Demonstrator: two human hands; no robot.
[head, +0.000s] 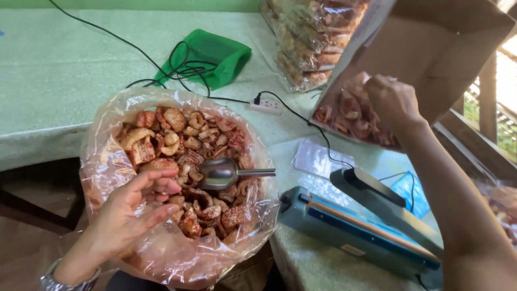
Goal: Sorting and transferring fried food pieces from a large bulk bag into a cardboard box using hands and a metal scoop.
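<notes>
- Pork cracklings (186, 161), curled and reddish-brown, fill a wide tub lined with a clear plastic liner (107, 161) at the lower left, just off the table edge where I can reach in from above.
- My left hand (134, 207) rests at the near rim of that tub, palm up, fingers (159, 180) loosely curled with their tips touching the cracklings, thumb apart; I judge it is gathering or steadying pieces, not gripping anything firmly.
- Just to its right, a metal scoop (223, 173) lies bowl-down in the heap, its handle pointing right, so it is parked within easy reach of either hand.
- Behind, on the green table (54, 70), a green cloth bag (212, 56) sits under a tangle of black cable that runs to a white power strip (266, 106).
- Right of the tub, a blue heat sealer (355, 226) stands on the table edge with its arm raised, fed by that cable.
- Farther right, my right hand (390, 99) reaches into a tilted cardboard box (441, 48) holding more cracklings; the fingers face away, so I cannot tell whether they are spread or pinching a piece.
- Stacked sealed snack bags (312, 37) lean behind the box.
</notes>
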